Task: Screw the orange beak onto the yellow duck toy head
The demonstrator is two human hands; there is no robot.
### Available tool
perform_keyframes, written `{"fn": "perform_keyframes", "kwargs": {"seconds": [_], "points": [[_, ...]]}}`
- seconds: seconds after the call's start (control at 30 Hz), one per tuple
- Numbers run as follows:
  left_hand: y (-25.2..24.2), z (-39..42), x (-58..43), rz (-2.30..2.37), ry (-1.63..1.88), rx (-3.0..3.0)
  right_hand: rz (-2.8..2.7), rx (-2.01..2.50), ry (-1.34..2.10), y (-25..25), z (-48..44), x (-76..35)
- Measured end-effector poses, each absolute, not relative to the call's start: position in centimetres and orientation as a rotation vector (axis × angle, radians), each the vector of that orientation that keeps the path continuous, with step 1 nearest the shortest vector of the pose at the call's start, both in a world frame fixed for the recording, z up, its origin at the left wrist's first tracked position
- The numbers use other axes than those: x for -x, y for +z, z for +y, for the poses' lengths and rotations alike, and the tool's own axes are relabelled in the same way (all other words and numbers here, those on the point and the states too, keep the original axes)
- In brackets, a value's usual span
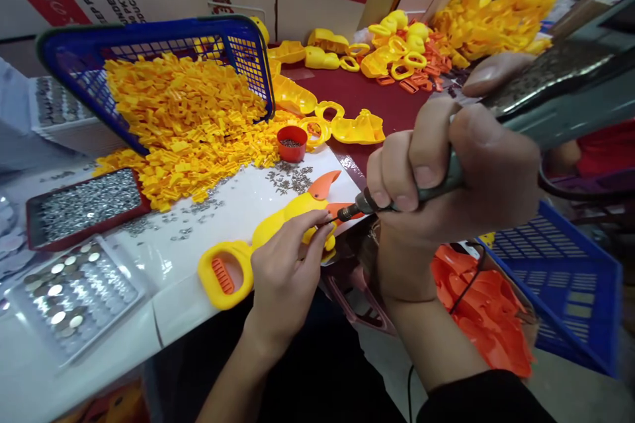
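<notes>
One yellow toy [272, 225] laid at the near edge of the table [181, 317], driver [570, 106] gripped in the right hand [456, 165], its bit [333, 219] pinched by the left hand [288, 264], red cup [292, 153] set beyond.

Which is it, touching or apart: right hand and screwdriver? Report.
Touching: the head view shows the right hand with its fingers wrapped around the screwdriver.
</notes>
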State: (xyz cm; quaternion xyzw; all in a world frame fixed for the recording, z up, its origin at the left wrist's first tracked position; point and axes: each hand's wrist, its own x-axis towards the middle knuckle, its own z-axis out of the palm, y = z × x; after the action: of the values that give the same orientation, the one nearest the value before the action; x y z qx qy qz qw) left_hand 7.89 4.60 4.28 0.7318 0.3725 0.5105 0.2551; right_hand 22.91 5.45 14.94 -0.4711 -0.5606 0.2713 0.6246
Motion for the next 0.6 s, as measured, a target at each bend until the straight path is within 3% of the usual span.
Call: {"fn": "perform_keyframes", "kwargs": {"seconds": [0.6], "points": [[3.8,4.3,-8.6,0.933,1.458,-1.973,-1.021,0.846,0.687,15.4,4.3,-21.8]]}}
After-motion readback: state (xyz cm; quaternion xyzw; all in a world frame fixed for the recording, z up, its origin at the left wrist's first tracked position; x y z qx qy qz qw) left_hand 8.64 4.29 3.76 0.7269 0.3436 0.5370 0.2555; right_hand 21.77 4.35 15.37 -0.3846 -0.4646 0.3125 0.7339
